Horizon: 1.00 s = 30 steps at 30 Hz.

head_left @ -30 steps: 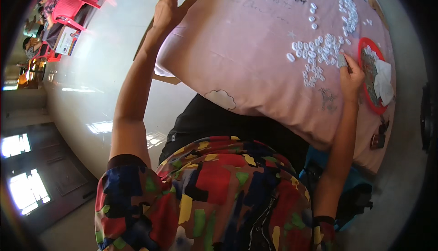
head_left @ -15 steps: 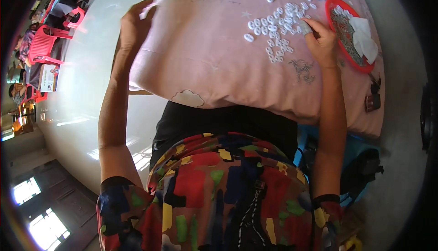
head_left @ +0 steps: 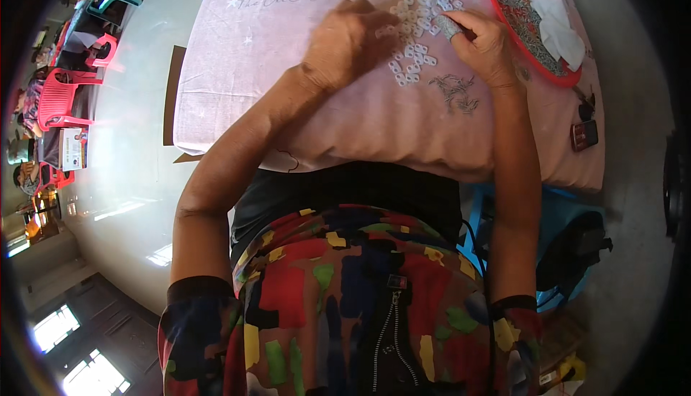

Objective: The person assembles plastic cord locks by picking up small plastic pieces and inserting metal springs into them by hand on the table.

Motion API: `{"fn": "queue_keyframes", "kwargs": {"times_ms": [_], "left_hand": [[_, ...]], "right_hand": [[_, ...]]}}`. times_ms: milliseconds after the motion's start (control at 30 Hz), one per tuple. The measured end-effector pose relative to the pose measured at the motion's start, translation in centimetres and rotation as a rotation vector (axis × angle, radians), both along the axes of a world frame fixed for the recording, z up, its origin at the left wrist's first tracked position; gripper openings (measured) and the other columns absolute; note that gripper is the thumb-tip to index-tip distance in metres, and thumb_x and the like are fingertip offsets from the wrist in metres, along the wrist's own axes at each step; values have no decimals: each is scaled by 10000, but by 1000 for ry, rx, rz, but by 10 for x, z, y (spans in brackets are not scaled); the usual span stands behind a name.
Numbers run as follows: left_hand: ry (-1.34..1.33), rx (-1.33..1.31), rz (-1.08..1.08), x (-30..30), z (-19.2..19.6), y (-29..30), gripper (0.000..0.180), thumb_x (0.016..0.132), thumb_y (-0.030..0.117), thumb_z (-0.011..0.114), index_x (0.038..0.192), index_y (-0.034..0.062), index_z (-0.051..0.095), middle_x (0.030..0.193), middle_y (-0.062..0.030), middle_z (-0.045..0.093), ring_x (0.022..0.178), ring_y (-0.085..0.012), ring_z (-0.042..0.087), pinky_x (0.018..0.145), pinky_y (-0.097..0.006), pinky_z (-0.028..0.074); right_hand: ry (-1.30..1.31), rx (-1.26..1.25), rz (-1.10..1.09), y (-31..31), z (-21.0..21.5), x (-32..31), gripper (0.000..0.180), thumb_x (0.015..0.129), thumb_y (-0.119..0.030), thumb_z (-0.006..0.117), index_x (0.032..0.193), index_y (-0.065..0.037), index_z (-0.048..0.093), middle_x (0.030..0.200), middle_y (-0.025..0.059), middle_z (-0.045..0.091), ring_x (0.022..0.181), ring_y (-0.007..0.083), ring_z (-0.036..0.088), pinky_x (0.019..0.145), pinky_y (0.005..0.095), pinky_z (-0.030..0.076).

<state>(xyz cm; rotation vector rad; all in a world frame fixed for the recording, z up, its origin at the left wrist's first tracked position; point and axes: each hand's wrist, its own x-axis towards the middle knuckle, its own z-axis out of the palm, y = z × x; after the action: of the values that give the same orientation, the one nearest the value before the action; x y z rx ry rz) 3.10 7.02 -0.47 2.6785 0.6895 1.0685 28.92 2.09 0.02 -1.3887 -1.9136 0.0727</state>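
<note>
My left hand [head_left: 344, 42] is over the pink cloth, at the left edge of a spread of small white oval plastic pieces [head_left: 414, 54]. Motion smears its fingers, so I cannot tell whether they hold a piece. At the right side of the same pieces is my right hand [head_left: 484, 45], its thumb wrapped in grey tape. Thumb and forefinger come together in a pinch; anything between them is too small to make out. Just below lies a small heap of thin metal pins or screws [head_left: 455, 94].
A red tray [head_left: 497, 0] of metal bits with a crumpled white tissue [head_left: 561, 33] stands at the right. Below it lies a small dark red object [head_left: 584, 135]. The pink cloth [head_left: 237, 72] covers the table. Pink chairs [head_left: 63, 97] are at the far left.
My left hand has swung right from the table's left edge to the white pieces. My right hand stays beside them. The whole view has shifted slightly.
</note>
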Motion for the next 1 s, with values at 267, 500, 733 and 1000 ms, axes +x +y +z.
{"fn": "queue_keyframes", "kwargs": {"times_ms": [267, 500, 733, 1000], "left_hand": [[-103, -355, -47, -7, 5, -28, 219, 837, 63, 718, 1055, 46, 704, 977, -130, 656, 905, -289, 645, 795, -362, 536], [-203, -579, -19, -20, 6, -43, 187, 835, 86, 723, 1014, 34, 715, 921, -126, 648, 833, -278, 645, 742, -355, 534], [-186, -498, 17, -32, -6, -41, 157, 835, 88, 731, 969, 6, 719, 905, -117, 635, 805, -270, 635, 724, -347, 529], [-38, -221, -85, -28, -8, -46, 166, 849, 48, 731, 1014, 35, 743, 990, -107, 645, 966, -240, 621, 838, -339, 520]], "right_hand": [[-29, 82, 24, 3, -3, 3, 272, 774, -59, 620, 1025, -54, 725, 866, 135, 692, 718, 267, 666, 656, 335, 527], [-36, 3, 49, -3, -3, 2, 300, 771, 49, 605, 1043, -16, 714, 903, 113, 715, 714, 157, 661, 652, 278, 521], [52, -130, 169, -31, 22, -13, 273, 753, 16, 609, 985, -48, 739, 830, 113, 703, 691, 173, 660, 626, 302, 520], [7, -243, 152, -53, 21, -29, 246, 742, 6, 617, 952, -49, 734, 873, 91, 673, 754, 229, 654, 687, 323, 526]]}}
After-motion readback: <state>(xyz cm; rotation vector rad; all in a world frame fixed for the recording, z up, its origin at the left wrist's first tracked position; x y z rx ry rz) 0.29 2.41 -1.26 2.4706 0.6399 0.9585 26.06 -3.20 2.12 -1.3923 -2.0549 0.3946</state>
